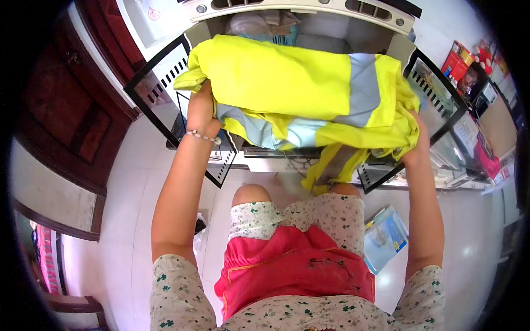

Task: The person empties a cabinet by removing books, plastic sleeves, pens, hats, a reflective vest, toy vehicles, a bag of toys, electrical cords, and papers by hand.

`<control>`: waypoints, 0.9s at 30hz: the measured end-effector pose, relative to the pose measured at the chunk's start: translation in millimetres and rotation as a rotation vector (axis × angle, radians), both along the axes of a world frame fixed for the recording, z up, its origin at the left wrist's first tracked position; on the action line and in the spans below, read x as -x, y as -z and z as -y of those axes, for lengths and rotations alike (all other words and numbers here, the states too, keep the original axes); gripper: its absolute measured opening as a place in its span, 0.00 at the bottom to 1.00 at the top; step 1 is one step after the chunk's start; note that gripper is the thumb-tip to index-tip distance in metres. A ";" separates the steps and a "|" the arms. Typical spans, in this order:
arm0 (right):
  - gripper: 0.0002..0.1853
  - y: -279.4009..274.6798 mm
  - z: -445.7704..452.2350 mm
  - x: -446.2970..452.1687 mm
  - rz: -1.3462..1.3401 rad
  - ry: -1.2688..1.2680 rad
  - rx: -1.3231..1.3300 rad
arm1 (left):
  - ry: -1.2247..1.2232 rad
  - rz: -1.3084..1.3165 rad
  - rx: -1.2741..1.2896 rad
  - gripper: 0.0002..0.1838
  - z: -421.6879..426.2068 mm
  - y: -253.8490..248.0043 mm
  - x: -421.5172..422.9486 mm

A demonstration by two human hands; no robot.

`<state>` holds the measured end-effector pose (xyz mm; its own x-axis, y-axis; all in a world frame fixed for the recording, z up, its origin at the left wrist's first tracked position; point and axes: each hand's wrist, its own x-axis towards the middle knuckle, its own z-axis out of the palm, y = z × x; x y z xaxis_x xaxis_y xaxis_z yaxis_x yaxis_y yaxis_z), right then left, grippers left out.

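A bright yellow high-visibility jacket with grey reflective bands is bundled lengthwise between my two hands. It is held up in front of an open cabinet compartment. My left hand, with a beaded bracelet at the wrist, grips the jacket's left end; its fingers are partly hidden in the cloth. At the opposite end, my right hand is closed on the gathered fabric, fingers mostly covered. A loose yellow strip with a grey band hangs down near my right knee.
The cabinet's left glass door and right glass door stand swung outward beside my arms. Folded cloths lie inside the compartment. A blue booklet rests on the tiled floor. A dark wooden door is at left.
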<state>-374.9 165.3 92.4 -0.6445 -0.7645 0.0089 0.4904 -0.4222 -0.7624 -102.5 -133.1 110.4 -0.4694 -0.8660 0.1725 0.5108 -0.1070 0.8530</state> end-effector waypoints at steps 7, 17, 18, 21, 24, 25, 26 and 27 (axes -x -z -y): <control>0.16 -68.7 8.8 -1.5 -0.174 0.066 0.122 | -0.083 0.249 -0.126 0.19 15.7 36.5 -20.6; 0.15 -162.3 -3.4 -3.9 -0.402 0.220 0.240 | 0.162 0.770 -0.108 0.22 -0.2 116.6 -35.3; 0.14 -172.3 -8.0 -1.3 -0.443 0.279 0.241 | 0.166 0.815 -0.118 0.21 4.6 126.1 -37.8; 0.14 -194.9 -17.9 2.1 -0.523 0.386 0.242 | 0.152 0.787 -0.201 0.19 16.6 154.5 -50.0; 0.20 -207.2 -21.5 -11.5 -0.847 0.703 -0.029 | 0.167 0.661 -0.265 0.18 26.4 188.5 -60.5; 0.21 -210.7 -21.7 -24.2 -0.890 0.510 0.013 | 0.158 0.631 -0.267 0.17 24.6 195.4 -64.2; 0.23 -212.9 -20.7 -34.9 -0.926 0.315 0.051 | 0.150 0.628 -0.275 0.17 19.2 195.3 -64.9; 0.25 -214.0 -17.4 -41.0 -0.957 0.119 0.087 | 0.168 0.544 -0.349 0.17 14.0 195.4 -65.5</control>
<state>-333.9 182.7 306.3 -0.4081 -0.6666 0.6238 -0.3715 -0.5029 -0.7804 -37.0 -147.1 -85.0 -0.5435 -0.7358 -0.4040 -0.0299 -0.4640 0.8853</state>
